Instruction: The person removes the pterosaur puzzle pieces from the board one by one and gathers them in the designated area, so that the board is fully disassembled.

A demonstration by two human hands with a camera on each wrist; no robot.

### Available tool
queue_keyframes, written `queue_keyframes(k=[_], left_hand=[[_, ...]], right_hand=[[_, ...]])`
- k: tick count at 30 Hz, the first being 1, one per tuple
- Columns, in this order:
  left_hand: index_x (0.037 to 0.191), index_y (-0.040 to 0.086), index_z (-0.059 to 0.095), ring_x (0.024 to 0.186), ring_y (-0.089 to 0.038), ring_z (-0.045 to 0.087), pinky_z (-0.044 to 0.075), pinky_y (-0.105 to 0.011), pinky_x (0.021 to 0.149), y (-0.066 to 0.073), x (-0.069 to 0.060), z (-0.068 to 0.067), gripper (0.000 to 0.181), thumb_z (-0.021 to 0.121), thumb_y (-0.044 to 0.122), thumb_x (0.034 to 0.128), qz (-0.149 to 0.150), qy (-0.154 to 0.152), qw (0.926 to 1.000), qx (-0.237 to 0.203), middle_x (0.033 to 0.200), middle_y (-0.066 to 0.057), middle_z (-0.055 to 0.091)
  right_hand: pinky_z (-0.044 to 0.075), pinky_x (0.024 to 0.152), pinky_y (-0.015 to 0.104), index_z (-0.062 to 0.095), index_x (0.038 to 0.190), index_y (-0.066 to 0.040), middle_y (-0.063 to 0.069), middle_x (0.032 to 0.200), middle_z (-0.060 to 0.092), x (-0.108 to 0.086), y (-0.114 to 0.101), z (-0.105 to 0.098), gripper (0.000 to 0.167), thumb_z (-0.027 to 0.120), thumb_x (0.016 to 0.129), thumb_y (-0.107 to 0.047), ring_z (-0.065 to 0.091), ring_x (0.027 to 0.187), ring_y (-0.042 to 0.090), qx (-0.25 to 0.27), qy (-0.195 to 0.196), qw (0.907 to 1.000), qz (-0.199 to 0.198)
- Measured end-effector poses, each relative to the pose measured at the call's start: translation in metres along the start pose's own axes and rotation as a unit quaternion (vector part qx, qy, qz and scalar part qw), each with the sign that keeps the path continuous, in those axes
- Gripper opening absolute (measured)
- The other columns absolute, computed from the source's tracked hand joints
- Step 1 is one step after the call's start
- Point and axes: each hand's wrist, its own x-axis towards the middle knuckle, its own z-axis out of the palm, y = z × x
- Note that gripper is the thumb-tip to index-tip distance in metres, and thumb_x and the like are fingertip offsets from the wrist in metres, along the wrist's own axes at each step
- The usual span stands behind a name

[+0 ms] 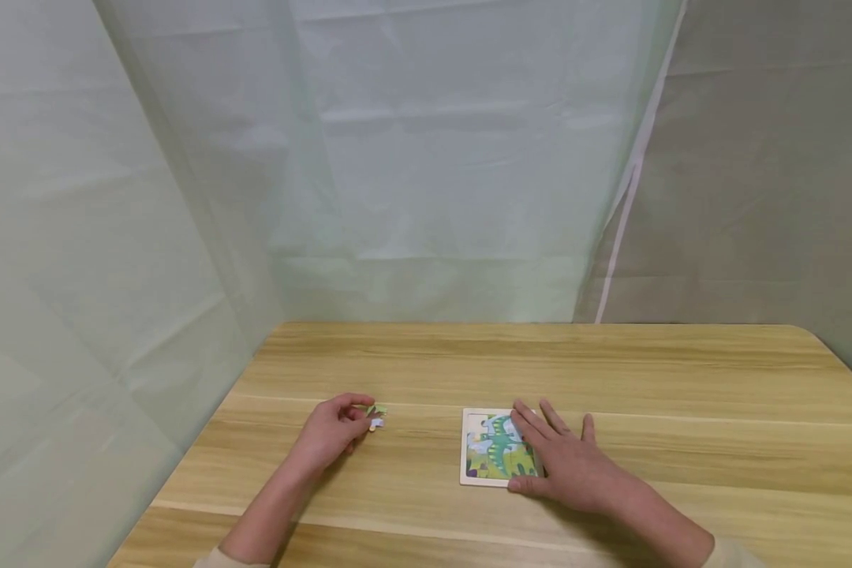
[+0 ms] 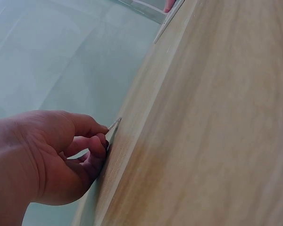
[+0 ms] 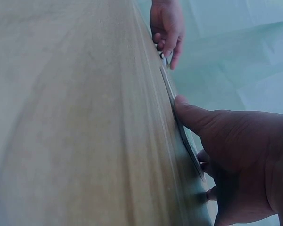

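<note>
Puzzle [image 1: 498, 450] lies flat near the middle of the wide wood-grain table [image 1: 397, 505]. The right hand [image 1: 568, 465] spreads its fingers over the puzzle's right side, thumb at the near edge. Well to the left, the left hand [image 1: 334, 430] is curled. The puzzle's pale frame [image 1: 463, 454] surrounds a green winged creature [image 1: 500, 442]. Smallest is the green-and-blue piece [image 1: 377, 423] pinched in the left fingertips.

No readable writing
No letters, numbers, labels, brands or signs can be read on the puzzle [image 1: 497, 451], the wooden table [image 1: 412, 505] or the hanging cloth [image 1: 440, 158]; the two wrist views show none either, and the puzzle's printed face is too small to tell any fine print.
</note>
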Motion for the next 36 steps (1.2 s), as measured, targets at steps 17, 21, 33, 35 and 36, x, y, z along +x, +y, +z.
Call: queue_keyframes(k=[17,21,33,35,36], left_hand=[[0.123,-0.001,0.064,0.060,-0.012,0.047,0.040,-0.022,0.051,0.008,-0.002,0.007,0.033,0.065,0.004,0.0897,-0.015,0.049,0.9979,-0.039,0.087,-0.007,0.057],[0.122,-0.003,0.063,0.056,-0.011,0.042,0.036,-0.022,0.048,0.013,-0.004,0.018,0.031,0.067,0.005,0.0920,-0.002,0.023,0.9966,-0.079,0.086,-0.005,0.055],[0.116,-0.002,0.066,0.056,-0.009,0.043,0.039,-0.020,0.049,0.030,-0.011,0.056,0.026,0.068,0.004,0.0905,0.024,-0.043,0.9940,-0.097,0.086,-0.006,0.057],[0.116,-0.003,0.065,0.057,-0.010,0.045,0.039,-0.020,0.049,0.031,-0.011,0.061,0.027,0.068,0.005,0.0903,0.027,-0.053,0.9939,-0.092,0.086,-0.007,0.058],[0.116,-0.003,0.066,0.057,-0.010,0.045,0.040,-0.020,0.049,0.031,-0.010,0.063,0.027,0.069,0.006,0.0903,0.029,-0.057,0.9940,-0.088,0.086,-0.007,0.058]], right_hand=[[0.003,0.100,0.084,0.031,0.159,-0.008,0.003,0.167,0.021,0.000,0.000,0.000,0.099,0.062,0.087,-0.068,0.012,0.152,0.037,-0.005,0.004,1.0000,-0.007],[0.003,0.099,0.084,0.031,0.159,-0.008,0.003,0.167,0.021,0.000,0.001,0.000,0.099,0.062,0.086,-0.069,0.012,0.152,0.038,-0.009,0.004,0.9999,-0.007],[0.004,0.099,0.085,0.031,0.158,-0.008,0.003,0.166,0.021,-0.001,0.002,-0.001,0.098,0.061,0.087,-0.069,0.012,0.152,0.038,-0.009,0.005,0.9999,-0.013],[0.004,0.098,0.085,0.031,0.158,-0.008,0.003,0.166,0.022,-0.001,0.002,-0.001,0.098,0.061,0.087,-0.069,0.013,0.152,0.038,-0.010,0.007,0.9998,-0.014],[0.004,0.098,0.085,0.032,0.158,-0.008,0.003,0.166,0.022,-0.001,0.002,-0.001,0.098,0.061,0.087,-0.069,0.013,0.152,0.038,-0.011,0.008,0.9998,-0.014]])
